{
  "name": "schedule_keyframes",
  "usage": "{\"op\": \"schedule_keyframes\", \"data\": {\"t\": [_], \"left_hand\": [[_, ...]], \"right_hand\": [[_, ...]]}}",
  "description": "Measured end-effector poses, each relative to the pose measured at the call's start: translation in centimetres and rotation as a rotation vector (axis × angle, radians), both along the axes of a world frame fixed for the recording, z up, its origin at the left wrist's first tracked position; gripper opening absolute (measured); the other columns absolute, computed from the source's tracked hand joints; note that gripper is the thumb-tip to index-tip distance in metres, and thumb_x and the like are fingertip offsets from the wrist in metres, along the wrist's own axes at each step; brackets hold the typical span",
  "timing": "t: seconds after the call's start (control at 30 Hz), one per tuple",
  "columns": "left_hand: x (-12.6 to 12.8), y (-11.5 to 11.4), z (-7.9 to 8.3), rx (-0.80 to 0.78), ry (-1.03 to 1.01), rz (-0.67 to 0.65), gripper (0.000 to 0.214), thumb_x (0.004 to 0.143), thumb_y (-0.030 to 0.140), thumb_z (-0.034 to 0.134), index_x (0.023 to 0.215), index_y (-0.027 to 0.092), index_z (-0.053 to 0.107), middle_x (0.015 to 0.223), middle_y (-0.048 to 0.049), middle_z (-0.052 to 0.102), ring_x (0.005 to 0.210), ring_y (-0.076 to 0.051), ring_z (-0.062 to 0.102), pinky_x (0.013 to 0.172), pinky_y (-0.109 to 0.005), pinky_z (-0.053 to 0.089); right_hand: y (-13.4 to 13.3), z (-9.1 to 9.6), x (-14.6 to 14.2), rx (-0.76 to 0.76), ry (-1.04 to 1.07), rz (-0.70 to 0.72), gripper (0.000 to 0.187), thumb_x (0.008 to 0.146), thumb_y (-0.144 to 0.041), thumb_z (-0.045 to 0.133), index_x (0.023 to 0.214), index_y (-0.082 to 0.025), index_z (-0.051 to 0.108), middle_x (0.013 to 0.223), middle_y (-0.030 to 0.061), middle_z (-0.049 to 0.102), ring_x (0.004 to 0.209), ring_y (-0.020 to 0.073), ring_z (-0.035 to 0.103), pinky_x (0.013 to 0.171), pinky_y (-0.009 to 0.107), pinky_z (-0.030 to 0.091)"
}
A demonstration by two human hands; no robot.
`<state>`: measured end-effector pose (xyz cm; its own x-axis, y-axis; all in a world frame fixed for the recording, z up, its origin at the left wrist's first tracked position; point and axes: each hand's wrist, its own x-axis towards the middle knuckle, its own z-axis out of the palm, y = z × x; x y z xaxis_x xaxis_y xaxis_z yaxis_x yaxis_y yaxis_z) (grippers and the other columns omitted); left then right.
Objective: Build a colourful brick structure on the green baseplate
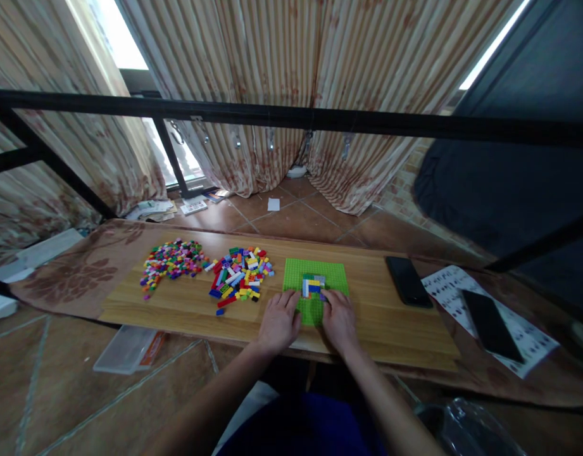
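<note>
Two grips rested on the green baseplate [295, 273], mid-worktop [390, 316]. Left grip [278, 322] lay flat, fingers spread, at its near-left edge. Right grip [339, 320] touched the brick build [313, 286] just beyond it; I cannot tell whether it pinched anything. Loose bricks [238, 275] lay left, nearer the left grip.

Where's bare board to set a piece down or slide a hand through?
Bare wood: between the green baseplate and the black phone, and along the board near edge below the two brick piles. Crowded: the piles at left, and the baseplate under left hand and right hand.
</note>
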<state>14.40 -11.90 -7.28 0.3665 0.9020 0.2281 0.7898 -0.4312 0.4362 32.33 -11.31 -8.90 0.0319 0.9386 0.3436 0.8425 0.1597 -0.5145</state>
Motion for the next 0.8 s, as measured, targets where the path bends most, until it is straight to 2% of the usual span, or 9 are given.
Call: {"op": "schedule_keyframes", "data": {"t": [0.2,0.33,0.53,0.63,0.8], "left_hand": [[-1.4,0.0,-0.5,0.028,-0.024,-0.034,0.046,0.086,0.019,0.048,0.131,0.015,0.048,0.13,-0.0125,0.054,0.116,-0.025,0.049,0.101,-0.044,0.041],[-1.2,-0.1,-0.6,0.041,0.0,-0.03,0.042,0.087,0.019,0.046,0.129,0.016,0.05,0.129,-0.0117,0.055,0.113,-0.026,0.05,0.098,-0.044,0.043],[-0.7,-0.1,-0.7,0.046,0.085,-0.004,0.04,0.088,0.019,0.046,0.127,0.016,0.052,0.13,-0.0114,0.053,0.11,-0.026,0.05,0.096,-0.044,0.044],[-0.6,-0.1,-0.7,0.039,0.116,0.007,0.041,0.088,0.021,0.046,0.128,0.016,0.051,0.131,-0.011,0.052,0.11,-0.027,0.05,0.095,-0.044,0.044],[-0.5,-0.2,-0.7,0.024,0.124,0.008,0.042,0.089,0.023,0.045,0.131,0.018,0.049,0.133,-0.0108,0.051,0.11,-0.026,0.05,0.095,-0.044,0.044]], "right_hand": [[-0.4,0.4,-0.4,0.023,0.136,0.0,0.034,0.089,-0.022,0.041,0.113,-0.014,0.064,0.108,0.0133,0.064,0.102,0.0239,0.055,0.09,0.04,0.045],[1.4,1.0,-0.2,0.009,0.209,-0.122,0.037,0.091,-0.035,0.042,0.111,-0.013,0.065,0.107,0.0149,0.064,0.1,0.0245,0.056,0.091,0.041,0.044],[3.3,0.7,-1.5,-0.057,0.051,-0.361,0.06,0.088,-0.049,0.045,0.129,-0.005,0.051,0.126,0.0247,0.054,0.114,0.0357,0.047,0.095,0.051,0.035],[3.5,0.2,-2.5,-0.066,-0.006,-0.373,0.063,0.089,-0.049,0.044,0.134,-0.005,0.044,0.133,0.0264,0.047,0.12,0.0386,0.042,0.096,0.054,0.032],[3.6,-0.8,-3.3,-0.02,-0.044,-0.362,0.057,0.092,-0.046,0.038,0.134,-0.007,0.044,0.133,0.0262,0.047,0.122,0.0381,0.041,0.097,0.055,0.029]]}}
